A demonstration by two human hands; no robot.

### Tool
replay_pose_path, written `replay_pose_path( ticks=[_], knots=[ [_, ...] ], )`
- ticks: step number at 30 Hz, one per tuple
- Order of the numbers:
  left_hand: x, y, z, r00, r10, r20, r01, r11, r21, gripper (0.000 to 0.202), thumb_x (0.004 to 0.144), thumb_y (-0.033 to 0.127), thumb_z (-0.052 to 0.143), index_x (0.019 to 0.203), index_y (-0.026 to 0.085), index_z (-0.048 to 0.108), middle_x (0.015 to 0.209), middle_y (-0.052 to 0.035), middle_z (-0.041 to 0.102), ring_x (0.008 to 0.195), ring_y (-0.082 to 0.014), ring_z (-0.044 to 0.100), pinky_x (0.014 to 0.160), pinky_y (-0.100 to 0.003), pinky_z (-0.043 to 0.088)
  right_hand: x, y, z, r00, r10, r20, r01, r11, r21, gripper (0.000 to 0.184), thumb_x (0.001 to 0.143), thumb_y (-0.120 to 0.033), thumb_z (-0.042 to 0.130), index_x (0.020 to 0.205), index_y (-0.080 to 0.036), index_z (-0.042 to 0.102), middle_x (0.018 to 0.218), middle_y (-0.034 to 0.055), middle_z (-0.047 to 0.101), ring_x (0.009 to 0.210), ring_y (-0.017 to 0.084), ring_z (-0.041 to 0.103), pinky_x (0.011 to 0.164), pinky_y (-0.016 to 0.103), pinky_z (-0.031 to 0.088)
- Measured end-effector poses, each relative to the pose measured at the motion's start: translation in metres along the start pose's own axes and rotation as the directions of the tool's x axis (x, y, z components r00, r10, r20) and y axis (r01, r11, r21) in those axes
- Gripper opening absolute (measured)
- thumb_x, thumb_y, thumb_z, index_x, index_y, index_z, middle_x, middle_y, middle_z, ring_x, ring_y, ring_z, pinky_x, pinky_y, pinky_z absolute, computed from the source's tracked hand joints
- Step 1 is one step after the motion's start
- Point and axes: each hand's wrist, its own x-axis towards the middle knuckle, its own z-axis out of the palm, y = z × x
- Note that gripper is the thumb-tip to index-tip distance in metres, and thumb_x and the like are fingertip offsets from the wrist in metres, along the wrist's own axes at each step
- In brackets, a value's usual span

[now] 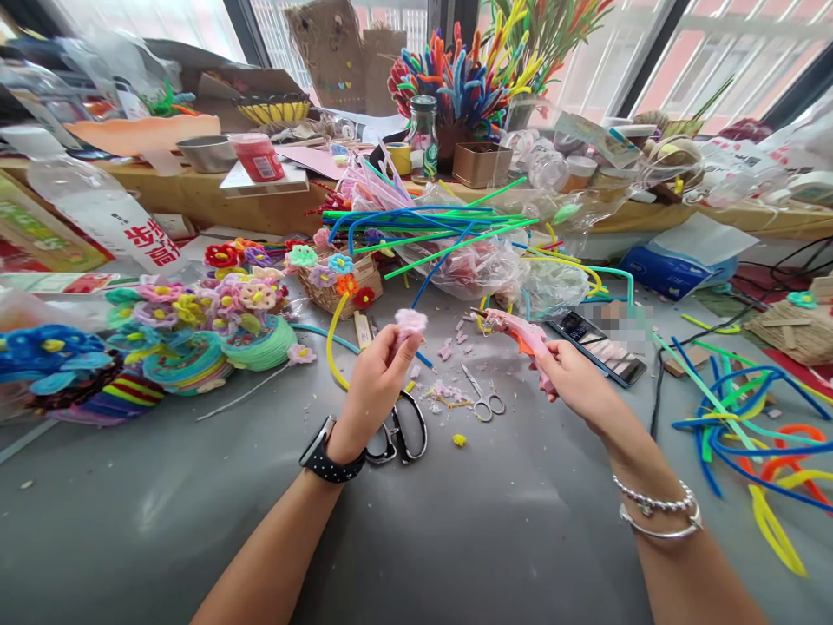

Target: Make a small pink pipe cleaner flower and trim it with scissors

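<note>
My left hand (383,369), with a black dotted watch band at the wrist, is closed on a fuzzy pale pink pipe-cleaner flower (411,324). My right hand (576,380) is wrapped round a pink and orange hot glue gun (521,334), its nozzle pointing left toward the flower but apart from it. Between and below the hands lie small silver scissors (483,398) and pale pink fuzzy clippings (445,392). Larger black-handled scissors (409,427) rest partly behind my left hand. A small yellow fuzzy piece (459,440) sits closer to me on the grey table (455,538).
Left stand pipe-cleaner flower baskets (260,343) and a plastic bottle (97,200). Blue and green pipe cleaners (423,221) lie on plastic bags at the back. A phone (599,347) lies beyond my right hand, with tangled pipe cleaners (735,417) farther right.
</note>
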Motion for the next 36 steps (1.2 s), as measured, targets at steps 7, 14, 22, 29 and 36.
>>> replay_pose_path(
  ticks=[7, 14, 22, 29, 36],
  knots=[
    [0.011, 0.003, 0.006, 0.998, -0.003, -0.070, 0.009, 0.996, 0.089, 0.020, 0.069, 0.033, 0.059, 0.069, 0.017, 0.046, 0.053, 0.0072, 0.024, 0.047, -0.0067, 0.025, 0.046, -0.021, 0.024, -0.011, -0.004, -0.001, 0.994, -0.086, 0.074, 0.077, 0.990, 0.115, 0.027, 0.081, -0.043, 0.039, 0.084, -0.016, 0.046, 0.053, -0.0023, 0.046, 0.042, 0.010, 0.045, 0.037, 0.021, 0.038],
    [0.014, 0.002, 0.019, 0.999, -0.043, 0.033, 0.043, 0.999, 0.008, 0.028, 0.068, 0.034, 0.060, 0.088, 0.017, 0.049, 0.051, 0.0083, 0.031, 0.042, -0.0055, 0.026, 0.042, -0.021, 0.022, -0.016, -0.008, 0.003, 0.987, -0.112, 0.116, 0.092, 0.983, 0.160, 0.037, 0.080, -0.051, 0.037, 0.087, -0.016, 0.046, 0.058, -0.0017, 0.047, 0.045, 0.009, 0.046, 0.038, 0.021, 0.039],
    [0.019, -0.004, 0.022, 0.999, -0.048, -0.016, 0.047, 0.997, -0.059, 0.025, 0.067, 0.033, 0.059, 0.084, 0.015, 0.050, 0.071, 0.0007, 0.052, 0.044, -0.0036, 0.027, 0.041, -0.020, 0.023, -0.020, -0.011, 0.008, 0.979, -0.111, 0.171, 0.080, 0.980, 0.180, 0.032, 0.081, -0.047, 0.038, 0.090, -0.016, 0.045, 0.063, -0.0004, 0.048, 0.047, 0.009, 0.047, 0.037, 0.020, 0.040],
    [0.017, -0.005, 0.021, 0.999, -0.044, -0.011, 0.044, 0.999, -0.019, 0.022, 0.066, 0.034, 0.060, 0.067, 0.016, 0.046, 0.068, 0.0001, 0.054, 0.046, -0.0047, 0.028, 0.043, -0.021, 0.025, -0.018, -0.010, 0.006, 0.979, -0.135, 0.150, 0.107, 0.977, 0.182, 0.036, 0.081, -0.050, 0.036, 0.089, -0.016, 0.045, 0.057, -0.0018, 0.046, 0.044, 0.010, 0.046, 0.037, 0.021, 0.038],
    [0.013, 0.001, 0.012, 0.980, -0.137, 0.144, 0.099, 0.964, 0.246, 0.024, 0.063, 0.035, 0.062, 0.059, 0.016, 0.047, 0.053, 0.0046, 0.040, 0.046, -0.0065, 0.026, 0.043, -0.023, 0.021, -0.018, -0.013, -0.002, 0.982, -0.181, -0.052, 0.187, 0.908, 0.375, 0.032, 0.078, -0.044, 0.043, 0.090, -0.015, 0.046, 0.076, 0.0039, 0.054, 0.054, 0.010, 0.049, 0.047, 0.022, 0.043]
  ],
)
